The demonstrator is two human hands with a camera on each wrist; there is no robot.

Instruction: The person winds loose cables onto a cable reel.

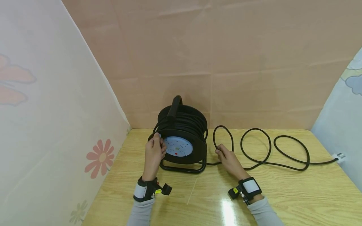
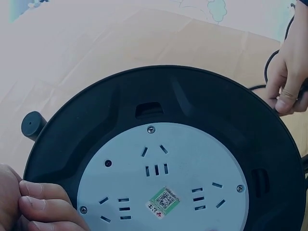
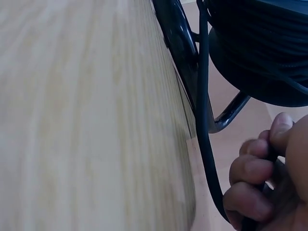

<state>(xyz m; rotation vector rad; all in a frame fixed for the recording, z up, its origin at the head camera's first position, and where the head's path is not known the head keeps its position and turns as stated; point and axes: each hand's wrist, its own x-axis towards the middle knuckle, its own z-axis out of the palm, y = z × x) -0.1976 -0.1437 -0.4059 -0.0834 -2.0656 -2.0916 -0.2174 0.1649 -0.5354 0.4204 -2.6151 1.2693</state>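
A black cable reel [image 1: 198,147] with a pale blue socket face [image 2: 159,187] stands on the table, wound with black cable. My left hand [image 1: 154,149] is at the left rim of its front disc, fingers curled around a small winding knob; only a bluish bit of the knob shows. In the left wrist view those fingers [image 2: 45,204] lie over the disc's lower left. To the right of the reel, my right hand [image 1: 230,161] grips the loose black cable [image 1: 255,128]. The right wrist view shows its fingers [image 3: 250,178] curled round the cable, beside the reel's tubular stand [image 3: 185,53].
The loose cable lies in several loops toward the right, ending in a white plug [image 1: 339,157] near the right wall sheet. The reel's carrying handle [image 1: 174,108] rises on top. A brown paper backdrop [image 1: 240,62] stands behind the wooden table [image 1: 209,201].
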